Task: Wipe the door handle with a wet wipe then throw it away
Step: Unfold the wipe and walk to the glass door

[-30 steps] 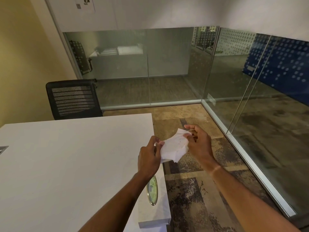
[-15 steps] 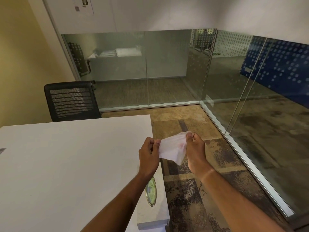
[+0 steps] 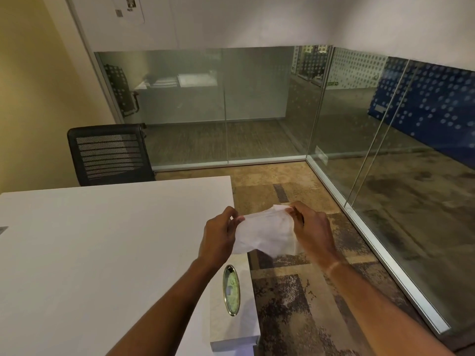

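Note:
A white wet wipe (image 3: 264, 233) is stretched between both hands above the right edge of the white table (image 3: 102, 253). My left hand (image 3: 219, 237) pinches its left edge with thumb and fingers. My right hand (image 3: 312, 231) grips its upper right corner. The wipe hangs partly unfolded, its lower edge loose. Below the hands, a white wipe box (image 3: 232, 296) with an oval gold-rimmed opening rests at the table's corner. No door handle or bin is in view.
A black mesh chair (image 3: 110, 155) stands behind the table against the yellow wall. Glass partitions (image 3: 257, 104) with metal floor rails close the room ahead and on the right. Patterned carpet (image 3: 295, 291) covers the floor to the right of the table.
The hands have drawn apart and spread the wipe wider, from a bunched fold to a flatter sheet. The right hand has turned its back toward the camera.

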`<state>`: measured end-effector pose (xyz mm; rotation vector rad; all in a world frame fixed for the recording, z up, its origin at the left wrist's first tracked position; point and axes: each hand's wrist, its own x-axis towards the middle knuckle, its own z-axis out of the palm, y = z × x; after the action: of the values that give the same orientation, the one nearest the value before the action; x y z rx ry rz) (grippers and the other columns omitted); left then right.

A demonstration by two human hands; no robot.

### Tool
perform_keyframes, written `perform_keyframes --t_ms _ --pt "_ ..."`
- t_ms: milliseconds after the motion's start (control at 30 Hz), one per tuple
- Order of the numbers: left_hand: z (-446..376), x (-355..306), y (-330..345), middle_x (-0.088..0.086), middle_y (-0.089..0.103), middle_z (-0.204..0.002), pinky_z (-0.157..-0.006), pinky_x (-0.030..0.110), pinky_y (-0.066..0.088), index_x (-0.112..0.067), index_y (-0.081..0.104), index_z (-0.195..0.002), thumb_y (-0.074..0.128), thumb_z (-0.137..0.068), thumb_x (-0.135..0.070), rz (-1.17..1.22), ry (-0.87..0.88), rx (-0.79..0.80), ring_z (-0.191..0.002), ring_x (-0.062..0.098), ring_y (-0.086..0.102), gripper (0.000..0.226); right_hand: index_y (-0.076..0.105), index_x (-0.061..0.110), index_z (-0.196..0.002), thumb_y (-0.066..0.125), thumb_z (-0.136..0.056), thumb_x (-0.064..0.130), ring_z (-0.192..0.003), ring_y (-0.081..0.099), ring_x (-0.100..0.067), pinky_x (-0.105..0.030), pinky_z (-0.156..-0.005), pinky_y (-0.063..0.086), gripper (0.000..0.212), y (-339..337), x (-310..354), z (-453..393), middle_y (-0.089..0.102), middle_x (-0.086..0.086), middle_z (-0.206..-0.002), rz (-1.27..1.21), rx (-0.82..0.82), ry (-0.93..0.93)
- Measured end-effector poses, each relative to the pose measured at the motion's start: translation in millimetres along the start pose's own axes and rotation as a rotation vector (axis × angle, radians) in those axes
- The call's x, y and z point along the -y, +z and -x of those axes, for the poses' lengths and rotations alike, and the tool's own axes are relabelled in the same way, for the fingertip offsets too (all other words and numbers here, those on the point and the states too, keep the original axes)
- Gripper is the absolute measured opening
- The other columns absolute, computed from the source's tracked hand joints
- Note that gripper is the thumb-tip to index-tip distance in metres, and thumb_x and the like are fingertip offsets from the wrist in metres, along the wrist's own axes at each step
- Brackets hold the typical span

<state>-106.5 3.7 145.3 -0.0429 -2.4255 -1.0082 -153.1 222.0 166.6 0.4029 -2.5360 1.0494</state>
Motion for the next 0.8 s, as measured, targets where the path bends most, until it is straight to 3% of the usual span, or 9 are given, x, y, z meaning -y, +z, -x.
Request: perform_keyframes --t_ms 100,267,400,500,533,600,667,733,800 --pt "-5.3 2.2 -6.0 -0.008 0.057 -0.072 -0.052 0.006 0.034 -0.02 0.056 -0.09 0.055 -0.098 -0.029 -0.023 0.008 -0.003 -0.057 -0.002 0.051 0.012 0.062 0.024 -0.08 0.052 -0.101 0.022 -0.064 0.055 -0.009 -0.021 -0.052 0.045 0.023 1.3 -0.2 3.0 0.06 0.007 -0.074 -0.314 0.071 0.161" --pt "-18.9 -4.9 -19.1 -0.015 0.053 -0.066 -0.052 0.006 0.039 -0.023 0.056 -0.088 0.059 -0.096 -0.029 0.014 0.047 0.03 -0.056 -0.002 0.053 0.011 0.065 0.003 -0.091 0.046 -0.103 0.02 -0.085 0.059 -0.024 -0.037 -0.08 0.05 0.028 7.4 6.0 -0.5 0.064 -0.013 -0.091 -0.656 0.16 0.474" --pt "-27.9 -9.6 -30.2 -0.022 0.052 -0.061 -0.052 0.01 0.04 -0.028 0.053 -0.086 0.06 -0.095 -0.032 0.052 0.061 0.066 -0.061 -0.003 0.058 0.012 0.067 0.014 -0.088 0.048 -0.103 0.024 -0.065 0.062 -0.019 -0.025 -0.058 0.052 0.027 7.9 17.7 -5.4 0.064 -0.011 -0.079 -0.752 0.133 0.591" --pt "-33.5 -8.2 -36.6 -0.02 0.053 -0.063 -0.05 0.011 0.038 -0.03 0.051 -0.087 0.059 -0.096 -0.033 0.004 0.049 0.138 -0.059 0.001 0.056 0.012 0.069 0.01 -0.096 0.05 -0.102 0.03 -0.078 0.04 -0.012 -0.032 -0.071 0.053 0.028 5.6 21.8 -8.2 0.064 -0.016 -0.078 -0.803 0.147 0.67" --pt "-34.8 -6.4 -39.1 -0.02 0.053 -0.066 -0.051 0.012 0.036 -0.03 0.05 -0.087 0.058 -0.096 -0.032 -0.016 0.05 0.162 -0.059 0.002 0.055 0.012 0.069 0.01 -0.098 0.05 -0.102 0.03 -0.104 0.059 -0.043 -0.038 -0.079 0.056 0.028 2.5 22.8 -9.3 0.069 -0.017 -0.085 -0.809 0.173 0.692" --pt "-36.7 -3.6 -43.3 -0.012 0.057 -0.072 -0.054 0.014 0.035 -0.03 0.049 -0.089 0.057 -0.097 -0.03 -0.05 0.048 0.204 -0.063 0.002 0.054 0.012 0.069 0.019 -0.092 0.05 -0.102 0.03 -0.071 0.065 -0.008 -0.032 -0.068 0.058 0.024 -3.3 21.4 -10.5 0.071 0.009 -0.08 -0.794 0.237 0.683" --pt "-35.7 -4.8 -45.3 -0.009 0.056 -0.077 -0.052 0.009 0.035 -0.029 0.049 -0.091 0.056 -0.098 -0.029 -0.045 0.053 0.227 -0.065 0.001 0.053 0.01 0.067 0.023 -0.088 0.05 -0.102 0.032 -0.048 0.062 -0.004 -0.019 -0.053 0.053 0.024 -7.7 18.6 -8.9 0.066 0.015 -0.056 -0.783 0.265 0.673" --pt "-33.6 -9.0 -45.0 -0.013 0.054 -0.077 -0.052 0.007 0.038 -0.027 0.05 -0.092 0.055 -0.098 -0.029 -0.014 0.054 0.233 -0.065 0.0 0.053 0.008 0.066 0.024 -0.086 0.05 -0.1 0.037 -0.047 0.065 -0.002 -0.019 -0.049 0.052 0.025 -10.2 18.1 -5.3 0.068 0.017 -0.053 -0.768 0.308 0.663" --pt "-33.2 -11.5 -44.8 -0.012 0.054 -0.078 -0.053 0.008 0.035 -0.026 0.05 -0.093 0.055 -0.098 -0.029 -0.011 0.061 0.254 -0.065 0.0 0.053 0.008 0.072 0.018 -0.09 0.052 -0.096 0.051 -0.075 0.07 -0.02 -0.033 -0.074 0.054 0.039 -12.1 16.0 -2.9 0.074 0.003 -0.081 -0.75 0.361 0.683"
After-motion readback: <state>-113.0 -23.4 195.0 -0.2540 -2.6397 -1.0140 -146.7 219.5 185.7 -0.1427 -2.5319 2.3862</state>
